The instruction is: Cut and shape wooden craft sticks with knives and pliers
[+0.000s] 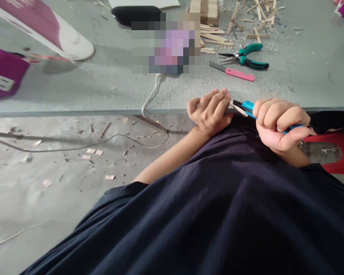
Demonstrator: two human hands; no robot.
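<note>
Wrapped around a blue utility knife (249, 105), my right hand (281, 122) is closed near the table's front edge. The knife's black tip points left. My left hand (210, 110) is closed just left of it, gripping a thin wooden stick (240, 109). One end of the stick shows beside the knife; the rest is hidden by my fingers. On the table beyond my hands lie a pink-handled folding knife (239, 74) and teal-and-black needle-nose pliers (243, 57) with their jaws apart.
Loose wooden sticks (215, 37) and a stick bundle (213, 13) lie at the back. A blurred-out object (172, 47) trails a pale cable (150, 95) over the edge. A black case (136, 15), a white-and-pink bottle (74, 42) and a purple box (5, 72) stand left; a red stool (342, 152) is right.
</note>
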